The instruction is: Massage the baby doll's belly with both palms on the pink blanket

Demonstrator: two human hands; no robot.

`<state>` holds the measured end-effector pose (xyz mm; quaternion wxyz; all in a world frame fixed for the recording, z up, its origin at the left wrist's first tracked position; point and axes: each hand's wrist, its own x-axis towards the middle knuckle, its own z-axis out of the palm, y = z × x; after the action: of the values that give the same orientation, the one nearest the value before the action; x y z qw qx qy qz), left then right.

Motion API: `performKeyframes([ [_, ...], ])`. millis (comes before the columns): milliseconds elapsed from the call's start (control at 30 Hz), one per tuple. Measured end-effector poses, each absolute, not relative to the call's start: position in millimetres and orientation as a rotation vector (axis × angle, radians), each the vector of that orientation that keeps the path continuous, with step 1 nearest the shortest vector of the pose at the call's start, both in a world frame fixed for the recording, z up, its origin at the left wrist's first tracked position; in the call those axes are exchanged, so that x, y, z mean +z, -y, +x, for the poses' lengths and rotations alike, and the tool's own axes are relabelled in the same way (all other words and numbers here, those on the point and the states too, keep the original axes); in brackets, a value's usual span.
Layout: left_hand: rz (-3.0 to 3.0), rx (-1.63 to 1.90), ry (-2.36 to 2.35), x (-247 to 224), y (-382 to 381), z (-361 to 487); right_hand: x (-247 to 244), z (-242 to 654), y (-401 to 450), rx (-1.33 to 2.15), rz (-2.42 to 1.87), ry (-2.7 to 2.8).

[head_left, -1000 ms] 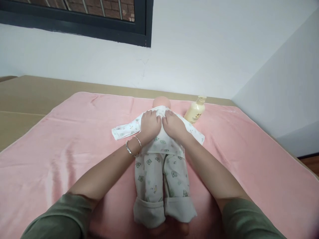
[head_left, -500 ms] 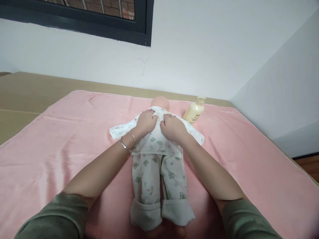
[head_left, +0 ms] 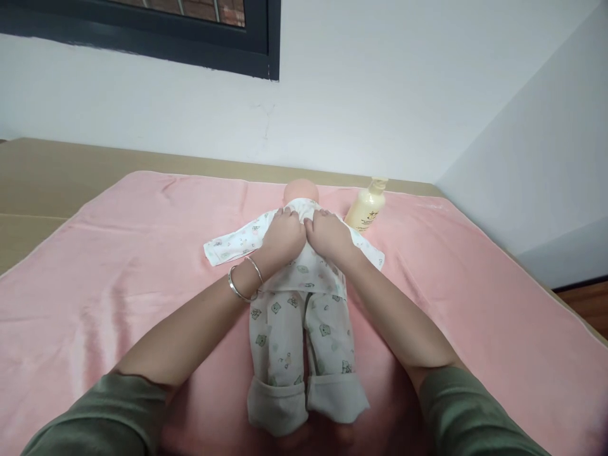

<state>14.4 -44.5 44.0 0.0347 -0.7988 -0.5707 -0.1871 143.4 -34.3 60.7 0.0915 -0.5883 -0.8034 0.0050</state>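
Observation:
A baby doll lies stretched out on a pink cloth, its bald head [head_left: 301,190] at the far end. It wears a white long-sleeved shirt [head_left: 304,273] with small printed figures and matching pants [head_left: 285,335] with wide turned-up cuffs. My left hand [head_left: 285,237], a silver bangle on its wrist, is closed on the upper part of the shirt. Close beside it, my right hand [head_left: 329,235] is also closed on the shirt, thumb toward the middle. The fabric between my fingers is mostly hidden. Below the cuffs, the doll's feet are in dark shadow.
Just past the doll's right-side sleeve stands a pale yellow pump bottle [head_left: 367,208]. The pink cloth [head_left: 156,253] covers most of a wooden surface [head_left: 57,171]. A white wall [head_left: 361,88] with a dark window frame [head_left: 256,47] rises behind, and another wall is at the right.
My hands have come closer together over the doll's chest area, and the left one has turned slightly. The view has shifted a little. The doll and bottle stay in place.

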Motion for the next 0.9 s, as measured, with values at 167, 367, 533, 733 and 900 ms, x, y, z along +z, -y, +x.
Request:
performKeyframes([
  [167, -2.417, -0.643, 2.051, 43.7, 22.6, -2.3, 55.2, 129.9, 57.8, -0.198, -1.689, 2.408],
  [367, -2.435, -0.516, 1.793, 43.0, 43.1, 14.5, 52.8, 145.9, 22.7, 0.194, -1.696, 2.258],
  [533, -2.458, -0.559, 1.751, 45.1, 55.6, 25.6, 50.5, 157.9, 1.9, 0.270, -1.624, 2.289],
  [733, -2.379, -0.924, 2.041, 39.2, 31.4, 10.1, 55.5, 137.4, 35.3, 0.083, -1.752, 2.419],
  [900, -2.347, -1.091, 2.096, 26.6, 21.8, 5.2, 56.9, 131.2, 49.3, -0.007, -1.645, 2.536],
])
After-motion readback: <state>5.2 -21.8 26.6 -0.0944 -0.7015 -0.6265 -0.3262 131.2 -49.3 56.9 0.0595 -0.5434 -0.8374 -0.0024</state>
